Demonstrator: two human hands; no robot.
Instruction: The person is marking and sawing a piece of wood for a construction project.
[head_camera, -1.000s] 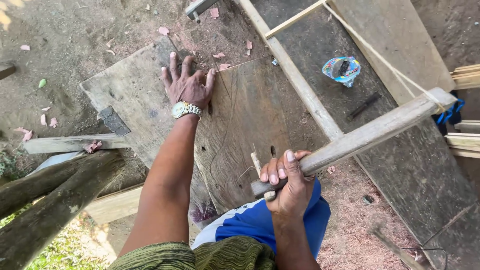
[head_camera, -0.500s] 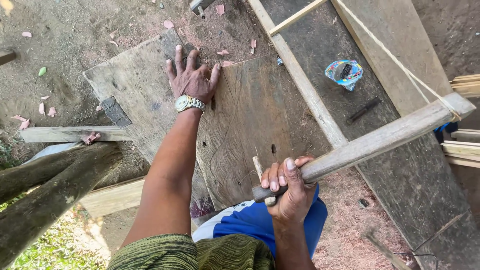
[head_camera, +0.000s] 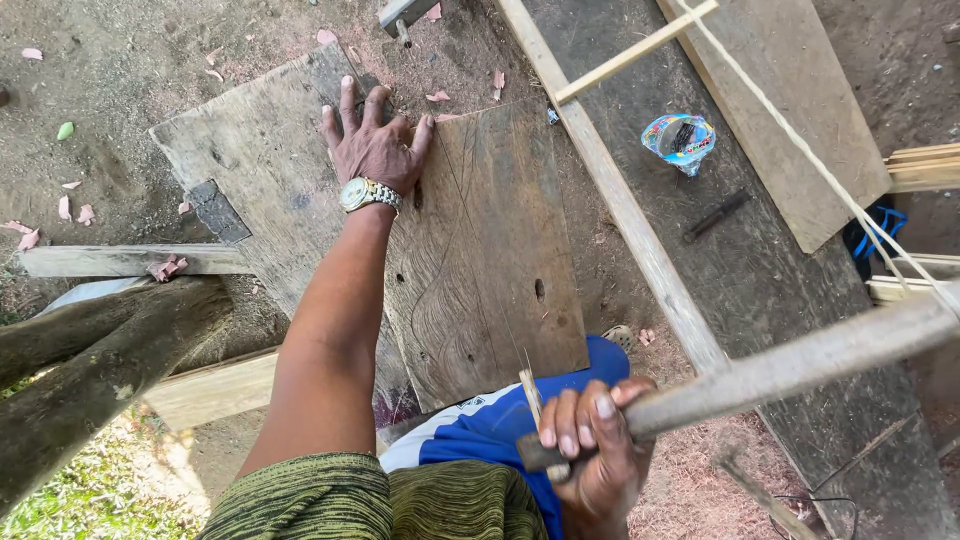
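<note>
Since a second ago the right hand (head_camera: 592, 445), clenched on a wooden handle (head_camera: 800, 362), has swung it lower beside the board (head_camera: 480, 250), probably mid-stroke, while the left hand (head_camera: 372, 145) stays flat, open, on the board.

The left hand (head_camera: 375, 145) lies flat with spread fingers on the far part of a worn wooden board (head_camera: 480, 270), and a metal wristwatch (head_camera: 368, 193) sits on its wrist. The right hand (head_camera: 595, 450) is closed around the dark end of a long pale wooden handle (head_camera: 800, 365), which runs up to the right edge; a thin wooden sliver (head_camera: 530, 395) is held together with it. Beyond the board lies a long light batten (head_camera: 620, 210) on dark planks. A small colourful plastic cup (head_camera: 680, 140) stands there, near a dark metal piece (head_camera: 715, 215). A thick log (head_camera: 100, 350) is at the left.
</note>
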